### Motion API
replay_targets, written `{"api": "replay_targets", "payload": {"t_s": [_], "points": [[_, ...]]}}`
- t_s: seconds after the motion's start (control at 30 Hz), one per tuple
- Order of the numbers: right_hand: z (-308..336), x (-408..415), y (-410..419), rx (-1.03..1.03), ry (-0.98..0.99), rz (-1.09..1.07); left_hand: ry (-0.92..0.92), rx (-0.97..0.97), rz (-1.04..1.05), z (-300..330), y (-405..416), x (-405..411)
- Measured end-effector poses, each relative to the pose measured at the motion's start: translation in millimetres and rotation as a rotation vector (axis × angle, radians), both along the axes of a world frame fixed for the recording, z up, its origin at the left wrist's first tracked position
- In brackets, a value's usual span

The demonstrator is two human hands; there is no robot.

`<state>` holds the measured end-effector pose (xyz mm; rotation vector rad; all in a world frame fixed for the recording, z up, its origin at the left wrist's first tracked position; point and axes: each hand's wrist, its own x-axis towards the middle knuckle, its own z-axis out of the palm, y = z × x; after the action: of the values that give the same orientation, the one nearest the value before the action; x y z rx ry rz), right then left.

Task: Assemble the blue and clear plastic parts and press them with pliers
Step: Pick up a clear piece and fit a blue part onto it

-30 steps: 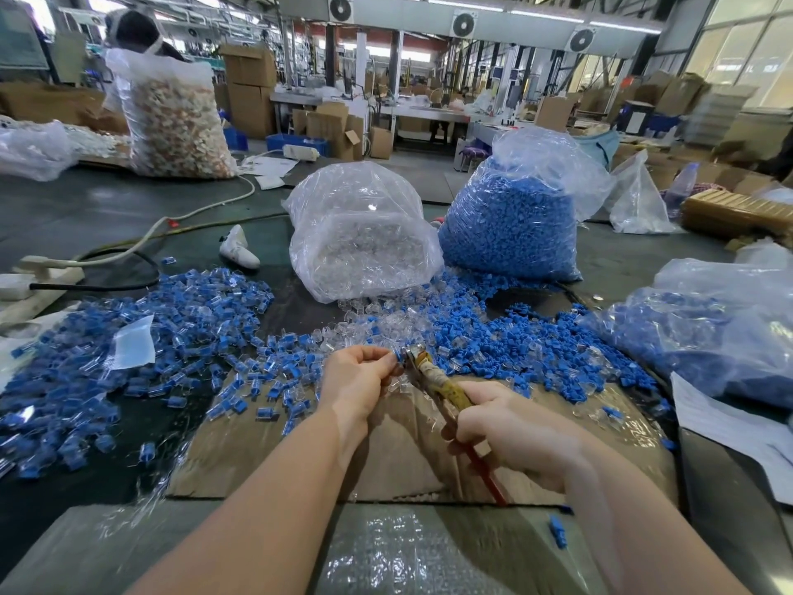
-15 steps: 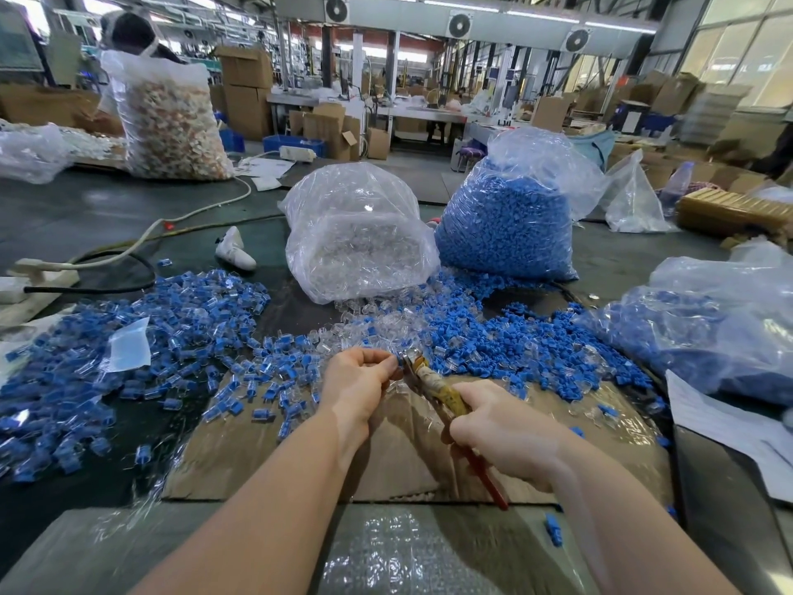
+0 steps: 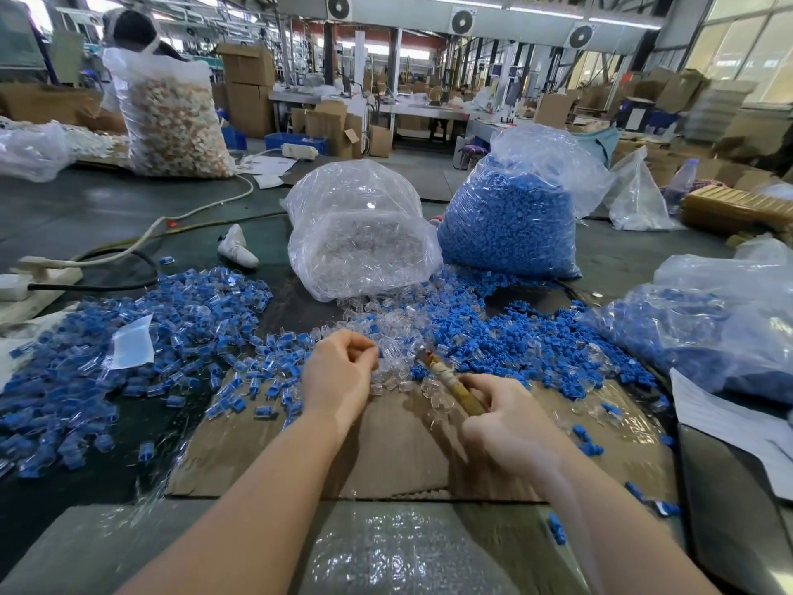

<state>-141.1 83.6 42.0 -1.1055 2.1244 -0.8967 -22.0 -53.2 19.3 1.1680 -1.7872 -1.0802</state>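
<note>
On the near brown cardboard sheet point(image 3: 399, 457), two bare hands work side by side. The left hand point(image 3: 339, 375) has its fingers curled together at the edge of the loose clear plastic parts point(image 3: 386, 324); whether it pinches one cannot be told. The right hand point(image 3: 510, 418) grips the worn, tape-wrapped pliers point(image 3: 450, 380), whose tip points far-left toward the clear parts. Farther back stand two bulging crinkled plastic bags: a bag of clear parts point(image 3: 360, 238) on the left, a bag of blue parts point(image 3: 510, 225) on the right. Loose blue plastic pieces point(image 3: 515, 337) spread right; joined blue-and-clear pieces point(image 3: 141, 332) lie heaped left.
</note>
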Motion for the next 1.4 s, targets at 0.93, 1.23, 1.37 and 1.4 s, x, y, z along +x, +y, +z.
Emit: {"api": "replay_targets", "payload": {"t_s": [0.93, 1.23, 1.37, 1.4], "points": [[-31, -47, 0, 0.092, 0.980, -0.220, -0.364, -0.271, -0.390, -29, 34, -15], [-40, -27, -16, 0.040, 0.983, -0.235, -0.158, -0.089, -0.259, -27, 31, -23], [-45, -11, -25, -0.171, 0.788, -0.196, -0.020, 0.007, -0.229, -28, 32, -27], [-47, -8, -26, -0.225, 0.726, -0.206, -0.016, 0.006, -0.226, -29, 32, -26]]}}
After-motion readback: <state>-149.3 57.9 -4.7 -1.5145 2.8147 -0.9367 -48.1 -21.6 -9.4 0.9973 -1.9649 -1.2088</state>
